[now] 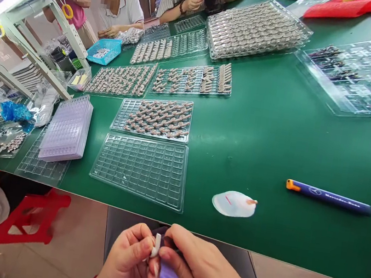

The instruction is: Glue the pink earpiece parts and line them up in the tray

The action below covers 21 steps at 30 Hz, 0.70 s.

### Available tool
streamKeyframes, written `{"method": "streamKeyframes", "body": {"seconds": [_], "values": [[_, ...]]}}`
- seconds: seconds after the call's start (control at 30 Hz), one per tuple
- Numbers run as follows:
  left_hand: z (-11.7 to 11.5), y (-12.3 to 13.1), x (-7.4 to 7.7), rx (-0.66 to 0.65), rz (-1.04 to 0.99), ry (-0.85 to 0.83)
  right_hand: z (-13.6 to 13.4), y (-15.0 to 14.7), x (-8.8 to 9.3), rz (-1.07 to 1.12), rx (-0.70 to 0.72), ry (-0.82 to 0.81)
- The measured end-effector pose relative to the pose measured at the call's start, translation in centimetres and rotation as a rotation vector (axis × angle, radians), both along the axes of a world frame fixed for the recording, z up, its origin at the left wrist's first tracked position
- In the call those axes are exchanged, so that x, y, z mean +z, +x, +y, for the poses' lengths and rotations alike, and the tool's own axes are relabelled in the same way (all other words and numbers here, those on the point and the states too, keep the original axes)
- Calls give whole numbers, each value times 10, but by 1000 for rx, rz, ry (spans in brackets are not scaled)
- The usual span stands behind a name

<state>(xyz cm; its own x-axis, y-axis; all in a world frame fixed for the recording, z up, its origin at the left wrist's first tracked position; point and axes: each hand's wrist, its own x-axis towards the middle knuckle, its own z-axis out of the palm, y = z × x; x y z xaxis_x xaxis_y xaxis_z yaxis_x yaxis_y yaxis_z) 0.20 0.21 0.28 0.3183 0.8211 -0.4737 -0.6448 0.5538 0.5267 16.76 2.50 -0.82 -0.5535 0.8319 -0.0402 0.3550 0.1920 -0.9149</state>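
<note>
"What's largest?"

"The green bench point(262, 136). A stack of filled trays point(216, 57) stands toward its far side."

"And nearer?"

"A clear celled tray point(142, 169) near the front edge, with a partly filled tray point(123, 116) just beyond."

"How about the hands?"

"Over the lap, in front of the bench. The left grip point(131, 252) is pinched between thumb and fingers; the right grip point(197, 259) curls beside it, and I can't tell whether it holds anything."

"Smaller still?"

"A dark blue pen point(332, 198) on the bench, then a whitish pad point(234, 205) left of it."

"Smallest?"

"The small white piece point(157, 242), nearly upright in the left grip."
</note>
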Motion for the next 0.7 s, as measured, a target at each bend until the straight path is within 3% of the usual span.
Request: {"method": "streamKeyframes", "body": {"seconds": [0.33,0.7], "values": [[0,0,-1,1,16,-4,2,0,4,24,1,-78],[1,0,2,-7,74,-18,2,-1,5,42,-22,-42]]}}
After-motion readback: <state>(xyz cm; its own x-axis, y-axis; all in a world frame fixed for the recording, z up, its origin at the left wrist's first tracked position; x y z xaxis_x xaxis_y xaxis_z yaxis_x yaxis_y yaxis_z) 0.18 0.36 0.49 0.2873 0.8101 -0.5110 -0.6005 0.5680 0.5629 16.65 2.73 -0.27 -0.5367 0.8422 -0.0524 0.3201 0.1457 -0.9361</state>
